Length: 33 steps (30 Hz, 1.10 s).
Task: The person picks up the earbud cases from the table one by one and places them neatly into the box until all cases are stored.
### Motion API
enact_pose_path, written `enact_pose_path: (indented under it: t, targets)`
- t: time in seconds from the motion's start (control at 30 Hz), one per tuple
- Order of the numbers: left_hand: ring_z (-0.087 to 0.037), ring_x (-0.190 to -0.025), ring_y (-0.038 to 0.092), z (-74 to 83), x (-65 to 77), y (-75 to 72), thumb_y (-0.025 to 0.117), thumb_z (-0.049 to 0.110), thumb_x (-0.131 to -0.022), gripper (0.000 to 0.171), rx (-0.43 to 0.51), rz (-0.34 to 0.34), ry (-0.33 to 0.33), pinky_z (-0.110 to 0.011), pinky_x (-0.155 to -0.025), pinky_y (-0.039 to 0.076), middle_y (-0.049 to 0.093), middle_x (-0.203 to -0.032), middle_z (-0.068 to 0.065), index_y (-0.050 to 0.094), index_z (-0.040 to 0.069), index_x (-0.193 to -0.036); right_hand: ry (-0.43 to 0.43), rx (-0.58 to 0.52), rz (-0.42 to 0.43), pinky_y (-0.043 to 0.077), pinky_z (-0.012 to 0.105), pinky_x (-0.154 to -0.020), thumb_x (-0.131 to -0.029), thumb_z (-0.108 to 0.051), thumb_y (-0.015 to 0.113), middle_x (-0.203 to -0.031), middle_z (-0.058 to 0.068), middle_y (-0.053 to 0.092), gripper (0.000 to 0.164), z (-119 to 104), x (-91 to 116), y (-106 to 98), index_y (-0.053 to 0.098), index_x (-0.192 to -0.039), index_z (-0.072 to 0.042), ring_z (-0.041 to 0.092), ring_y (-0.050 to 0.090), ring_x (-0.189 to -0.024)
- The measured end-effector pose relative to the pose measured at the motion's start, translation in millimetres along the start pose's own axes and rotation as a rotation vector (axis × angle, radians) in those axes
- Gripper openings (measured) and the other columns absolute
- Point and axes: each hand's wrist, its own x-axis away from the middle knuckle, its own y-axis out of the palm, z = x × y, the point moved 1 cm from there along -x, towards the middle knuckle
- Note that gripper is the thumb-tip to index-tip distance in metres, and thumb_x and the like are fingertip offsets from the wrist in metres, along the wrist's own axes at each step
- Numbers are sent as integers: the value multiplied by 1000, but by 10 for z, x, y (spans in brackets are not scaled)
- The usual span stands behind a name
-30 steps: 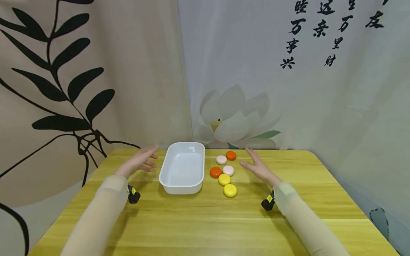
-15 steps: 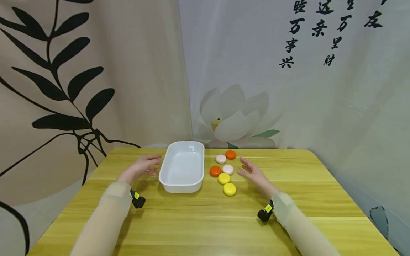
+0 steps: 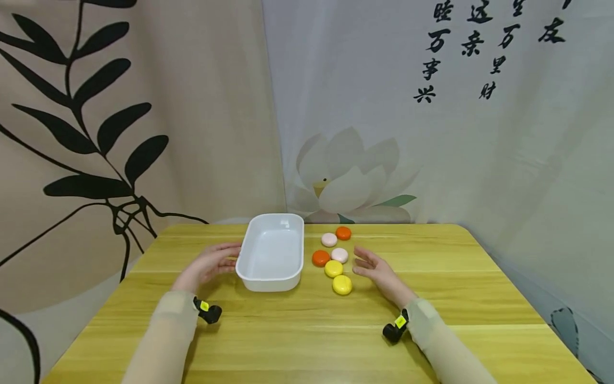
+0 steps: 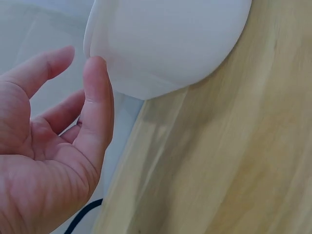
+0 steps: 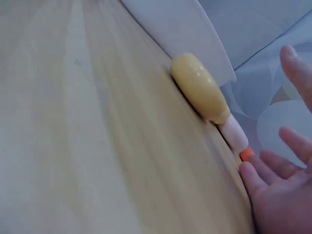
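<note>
A deep white rectangular dish [image 3: 270, 284] with rounded corners stands left of the table's middle. My left hand [image 3: 211, 266] is at its left side, fingertips right at the rim and loosely bent; in the left wrist view the thumb and fingers lie apart beside the white wall [image 4: 165, 44]. Right of the dish lie smooth, rounded discs: two orange [image 3: 321, 258], two pale pink [image 3: 339, 255] and two yellow [image 3: 342, 285]. My right hand [image 3: 381, 274] hovers just right of them, fingers spread and holding nothing. A yellow disc [image 5: 197, 85] shows large in the right wrist view.
The wooden table [image 3: 307, 341] has its far edge just behind the dish and discs. A printed cloth backdrop [image 3: 220, 117] with leaves, a lotus and black characters hangs behind it. Black cameras [image 3: 208, 311] sit on both wrists.
My left hand has moved right and down to the dish's side. The right hand has drawn lower and slightly left, nearer the discs. The dish and discs keep their places on the table.
</note>
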Motion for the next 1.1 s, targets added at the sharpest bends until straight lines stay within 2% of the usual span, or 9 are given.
enact_pose_path:
  t: [0.17, 0.33, 0.57, 0.77, 0.93, 1.1]
  targets:
    - [-14, -75, 64, -2, 2, 41, 60, 15, -97, 60, -19, 21, 23, -27, -73, 56, 67, -97, 0, 33, -11, -144, 15, 35, -27, 22, 51, -112, -94, -6, 62, -153, 22, 28, 67, -23, -4, 62, 28, -150, 0, 38, 29, -139]
    - [-13, -74, 63, -2, -12, 65, 61, 10, -95, 59, -60, 38, 39, -27, -71, 55, 66, -93, -1, 34, -10, -144, 4, 83, -49, 29, 51, -110, -90, -10, 69, -149, 24, 34, 71, -48, 19, 113, 32, -149, 0, 40, 35, -134]
    - [-16, -77, 62, -1, -22, 70, 61, 7, -94, 59, -69, 50, 54, -27, -71, 55, 64, -94, -3, 35, -9, -144, -43, 157, -67, 42, 39, -100, -85, -10, 74, -132, 22, 53, 58, -46, 36, 175, 49, -135, 5, 36, 50, -119]
    - [-17, -84, 63, -29, 6, 64, 61, 10, -95, 60, -53, 45, 50, -28, -74, 55, 64, -100, -4, 34, -6, -146, -60, 235, -93, 46, 30, -91, -82, -12, 78, -121, 18, 61, 48, -29, 77, 206, 60, -124, 4, 30, 56, -110]
    - [-16, -84, 63, -81, 44, 54, 61, 9, -95, 60, -41, 54, 48, -28, -74, 55, 65, -97, -3, 33, -6, -146, -79, 306, -124, 46, 32, -93, -81, -15, 79, -120, 12, 64, 45, -19, 92, 240, 65, -121, -1, 23, 57, -107]
    - [-17, -84, 63, -104, 46, 75, 62, 9, -93, 60, -38, 64, 56, -29, -74, 55, 66, -95, -3, 37, -6, -145, -100, 348, -144, 45, 36, -96, -79, -14, 81, -125, 10, 62, 51, -15, 119, 244, 63, -125, -2, 23, 55, -111]
